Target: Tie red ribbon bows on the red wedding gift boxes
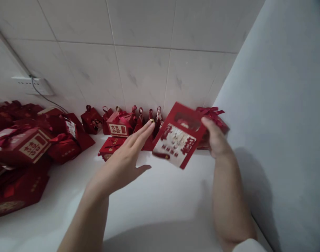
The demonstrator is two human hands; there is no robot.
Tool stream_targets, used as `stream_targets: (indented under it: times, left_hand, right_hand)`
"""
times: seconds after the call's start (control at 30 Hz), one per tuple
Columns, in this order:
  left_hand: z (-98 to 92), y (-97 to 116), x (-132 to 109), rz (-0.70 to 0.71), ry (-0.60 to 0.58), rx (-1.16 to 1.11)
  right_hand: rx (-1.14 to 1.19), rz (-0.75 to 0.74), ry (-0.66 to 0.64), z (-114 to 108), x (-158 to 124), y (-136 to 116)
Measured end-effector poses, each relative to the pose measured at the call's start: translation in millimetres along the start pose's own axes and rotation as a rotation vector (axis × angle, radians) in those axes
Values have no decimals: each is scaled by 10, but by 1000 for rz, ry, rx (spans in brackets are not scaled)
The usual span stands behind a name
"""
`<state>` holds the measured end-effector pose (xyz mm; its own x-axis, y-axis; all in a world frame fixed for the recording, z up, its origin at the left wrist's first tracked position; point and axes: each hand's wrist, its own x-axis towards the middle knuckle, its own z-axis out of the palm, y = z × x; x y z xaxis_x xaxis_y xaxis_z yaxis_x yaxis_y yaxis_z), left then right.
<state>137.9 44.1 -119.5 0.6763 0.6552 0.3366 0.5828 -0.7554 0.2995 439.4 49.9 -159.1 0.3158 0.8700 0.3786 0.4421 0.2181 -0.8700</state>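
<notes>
Red box (pixel 179 137) lies left of the right hand (pixel 218 141), whose fingers pinch its edge; its long axis slants down-left; the left hand (pixel 125 158), fingers straight, is near.

The left hand (pixel 123 164) had long, thin fingers (pixel 141 136) and a bare arm (pixel 91 213). The right hand (pixel 219 140) was bare too, and a little bit of white sleeve (pixel 249 246) showed near the right elbow (pixel 237 232).

dim light | soft shadow (pixel 250 171) on right wall (pixel 278 105) | slight blur
</notes>
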Motion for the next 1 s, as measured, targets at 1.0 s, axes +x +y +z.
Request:
stream_targets:
  times: [1.0]
  left_hand:
    - [280, -129, 116, -244, -533, 69]
  right_hand:
    - [-808, 67, -192, 1094, -51, 969]
